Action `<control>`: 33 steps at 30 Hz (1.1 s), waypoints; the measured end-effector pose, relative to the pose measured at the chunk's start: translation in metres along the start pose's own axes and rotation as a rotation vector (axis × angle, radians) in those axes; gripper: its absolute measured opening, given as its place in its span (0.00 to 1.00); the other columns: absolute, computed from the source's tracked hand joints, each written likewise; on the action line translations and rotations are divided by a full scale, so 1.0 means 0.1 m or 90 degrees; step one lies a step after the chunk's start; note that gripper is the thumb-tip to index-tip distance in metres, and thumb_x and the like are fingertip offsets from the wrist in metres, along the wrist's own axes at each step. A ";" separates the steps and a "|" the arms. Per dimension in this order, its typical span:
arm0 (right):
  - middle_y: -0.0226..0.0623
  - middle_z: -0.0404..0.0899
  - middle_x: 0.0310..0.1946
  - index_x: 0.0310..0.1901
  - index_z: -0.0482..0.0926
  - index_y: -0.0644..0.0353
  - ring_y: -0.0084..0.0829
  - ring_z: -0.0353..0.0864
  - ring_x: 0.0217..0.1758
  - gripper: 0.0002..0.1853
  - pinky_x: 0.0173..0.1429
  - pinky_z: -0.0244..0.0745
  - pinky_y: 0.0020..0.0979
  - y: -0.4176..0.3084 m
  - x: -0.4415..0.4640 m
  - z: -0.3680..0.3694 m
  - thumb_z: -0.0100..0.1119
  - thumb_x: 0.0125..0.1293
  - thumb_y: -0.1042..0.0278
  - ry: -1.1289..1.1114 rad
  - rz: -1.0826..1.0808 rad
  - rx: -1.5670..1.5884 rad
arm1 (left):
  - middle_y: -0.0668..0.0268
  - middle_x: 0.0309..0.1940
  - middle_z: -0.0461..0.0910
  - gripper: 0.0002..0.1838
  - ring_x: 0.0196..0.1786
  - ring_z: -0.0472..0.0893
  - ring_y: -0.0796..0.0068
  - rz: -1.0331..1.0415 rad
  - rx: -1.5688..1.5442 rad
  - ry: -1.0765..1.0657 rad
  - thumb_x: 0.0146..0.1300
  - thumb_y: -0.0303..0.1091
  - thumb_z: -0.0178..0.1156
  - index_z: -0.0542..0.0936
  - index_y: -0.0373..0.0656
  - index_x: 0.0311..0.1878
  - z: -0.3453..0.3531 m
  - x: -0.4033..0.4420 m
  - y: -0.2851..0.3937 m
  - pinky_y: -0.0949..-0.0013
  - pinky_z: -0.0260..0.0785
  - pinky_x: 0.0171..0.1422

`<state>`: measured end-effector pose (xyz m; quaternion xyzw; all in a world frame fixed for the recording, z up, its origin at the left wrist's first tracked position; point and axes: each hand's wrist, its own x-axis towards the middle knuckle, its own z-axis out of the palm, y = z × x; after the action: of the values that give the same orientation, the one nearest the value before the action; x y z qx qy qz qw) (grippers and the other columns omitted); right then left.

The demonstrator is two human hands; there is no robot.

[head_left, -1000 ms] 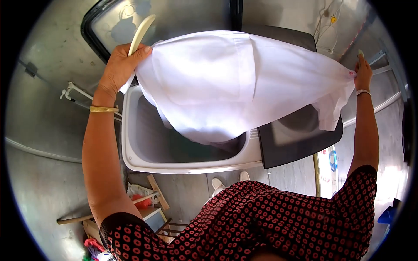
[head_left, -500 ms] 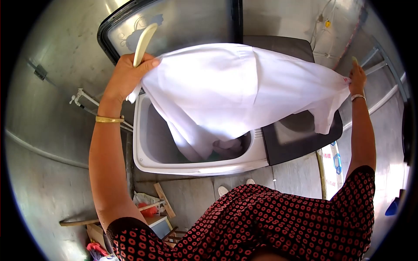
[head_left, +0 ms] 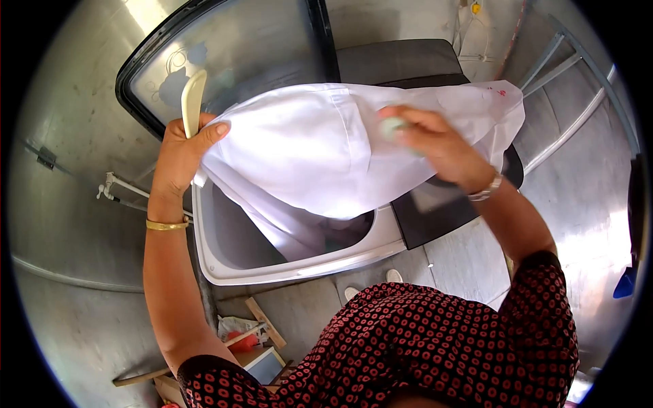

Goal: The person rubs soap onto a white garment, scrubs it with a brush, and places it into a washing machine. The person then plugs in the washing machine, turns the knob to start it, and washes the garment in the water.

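My left hand (head_left: 182, 153) is closed on the edge of a white garment (head_left: 292, 149), with a cream-coloured curved handle (head_left: 194, 102) standing up between thumb and fingers. The handle's lower end is mostly hidden by the hand. From there the garment spreads to the right, over an open washing machine tub (head_left: 235, 238), and its lower folds hang inside. Small red marks show near its far right end, which lies over the dark lid. My right hand (head_left: 442, 146), smeared by motion, is above the garment's middle with a pale green lump (head_left: 392, 128) in its fingers, possibly soap.
The machine's clear lid (head_left: 265, 54) stands raised behind the tub. A dark cover (head_left: 435, 217) sits on the right side. Pipes with a tap (head_left: 109, 185) run along the left metal wall, and a metal frame (head_left: 578, 51) stands at right. Wooden pieces (head_left: 265, 323) lie on the floor.
My right hand has let go of the garment's right end and moved left over its middle. The garment's right end now rests lower, on the machine. My left hand keeps its hold.
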<state>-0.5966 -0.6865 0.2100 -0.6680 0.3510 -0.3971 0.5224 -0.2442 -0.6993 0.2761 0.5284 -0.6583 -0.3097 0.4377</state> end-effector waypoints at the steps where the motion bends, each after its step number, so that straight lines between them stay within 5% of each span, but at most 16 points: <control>1: 0.26 0.74 0.39 0.48 0.74 0.63 0.17 0.70 0.43 0.14 0.48 0.64 0.21 0.08 0.09 0.16 0.52 0.64 0.65 -0.013 0.023 0.093 | 0.77 0.19 0.73 0.11 0.26 0.67 0.86 0.014 0.000 -0.007 0.49 0.37 0.69 0.82 0.39 0.29 0.01 -0.02 -0.01 0.79 0.60 0.34; 3: 0.25 0.75 0.36 0.47 0.75 0.63 0.16 0.70 0.39 0.14 0.44 0.65 0.21 0.17 0.22 0.33 0.53 0.64 0.64 -0.028 0.046 0.189 | 0.77 0.19 0.73 0.11 0.26 0.67 0.86 0.009 0.010 -0.013 0.49 0.37 0.69 0.82 0.39 0.29 0.04 -0.03 -0.01 0.79 0.61 0.34; 5: 0.26 0.75 0.35 0.45 0.76 0.63 0.17 0.71 0.37 0.13 0.44 0.65 0.21 0.15 0.33 0.41 0.54 0.64 0.63 -0.125 0.023 0.524 | 0.76 0.20 0.74 0.11 0.26 0.68 0.86 -0.001 0.014 -0.011 0.50 0.37 0.69 0.82 0.39 0.29 0.05 -0.05 -0.01 0.79 0.61 0.34; 12: 0.26 0.77 0.35 0.40 0.79 0.62 0.16 0.71 0.37 0.11 0.44 0.65 0.19 0.09 0.51 0.40 0.57 0.62 0.63 -0.264 -0.012 0.514 | 0.76 0.20 0.75 0.11 0.26 0.68 0.86 -0.006 -0.021 -0.008 0.50 0.37 0.69 0.82 0.40 0.29 0.07 -0.07 -0.09 0.79 0.61 0.34; 15: 0.25 0.77 0.33 0.39 0.79 0.60 0.17 0.73 0.35 0.12 0.44 0.68 0.21 -0.01 0.56 0.28 0.57 0.62 0.60 -0.154 -0.035 0.399 | 0.76 0.20 0.75 0.11 0.26 0.68 0.86 -0.015 0.005 -0.023 0.50 0.37 0.69 0.82 0.40 0.29 0.10 -0.07 -0.06 0.79 0.60 0.34; 25: 0.26 0.78 0.34 0.39 0.79 0.62 0.18 0.73 0.38 0.13 0.45 0.68 0.22 0.11 0.44 0.13 0.60 0.59 0.60 -0.168 -0.019 0.353 | 0.77 0.18 0.69 0.13 0.23 0.64 0.86 0.002 0.087 -0.044 0.50 0.38 0.69 0.81 0.37 0.31 0.11 0.04 -0.22 0.80 0.59 0.29; 27: 0.29 0.78 0.34 0.42 0.78 0.64 0.18 0.73 0.38 0.15 0.43 0.69 0.22 0.08 0.29 0.03 0.59 0.60 0.62 -0.195 0.043 0.052 | 0.77 0.19 0.69 0.13 0.24 0.65 0.85 -0.007 0.135 -0.046 0.50 0.37 0.69 0.81 0.36 0.32 0.05 -0.09 -0.26 0.79 0.60 0.30; 33: 0.32 0.76 0.36 0.46 0.76 0.67 0.20 0.74 0.38 0.17 0.40 0.70 0.22 0.12 -0.01 -0.51 0.53 0.60 0.63 -0.042 0.066 -0.123 | 0.72 0.22 0.77 0.06 0.27 0.70 0.85 0.031 0.104 -0.217 0.54 0.23 0.60 0.81 0.36 0.36 0.34 -0.72 -0.54 0.76 0.64 0.31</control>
<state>-0.6436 -0.7098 0.2056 -0.7088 0.4043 -0.3119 0.4867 -0.2475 -0.6446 0.1972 0.4857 -0.7586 -0.3295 0.2830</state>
